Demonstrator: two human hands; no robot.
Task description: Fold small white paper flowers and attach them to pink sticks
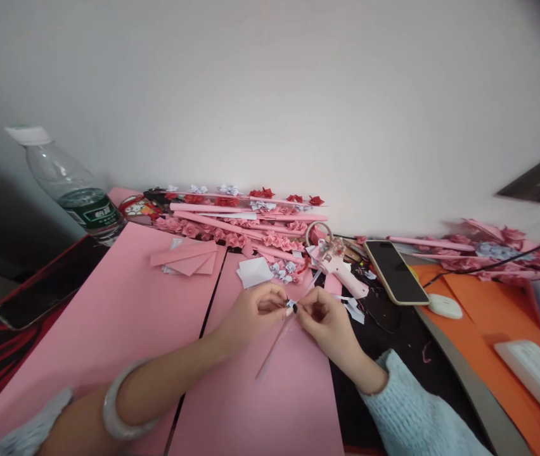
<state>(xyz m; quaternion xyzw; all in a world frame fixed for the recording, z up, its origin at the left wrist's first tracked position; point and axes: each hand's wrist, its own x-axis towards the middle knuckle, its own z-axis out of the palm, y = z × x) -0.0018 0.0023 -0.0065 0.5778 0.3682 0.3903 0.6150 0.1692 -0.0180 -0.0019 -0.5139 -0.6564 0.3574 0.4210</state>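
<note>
A small white paper flower (pixel 291 304) is pinched between the fingertips of my left hand (pixel 255 316) and my right hand (pixel 331 326). Both hands are closed, and their fingers hide most of the flower. From under the fingers a thin stick (pixel 270 356) slants down to the left; whether it is joined to the flower I cannot tell. Pink paper sheets (pixel 260 405) lie beneath my hands. Just beyond them are finished white paper flowers (pixel 285 272), a stack of white paper squares (pixel 255 272) and a pale pink glue gun (pixel 343 272).
Rolled pink sticks and paper roses (pixel 232 237) are piled along the wall. Folded pink slips (pixel 189 258) and a water bottle (pixel 92 206) are at left. At right lie a phone (pixel 396 272), a white mouse-shaped object (pixel 445 306), orange sheets (pixel 483 316) and a black cable (pixel 502 263).
</note>
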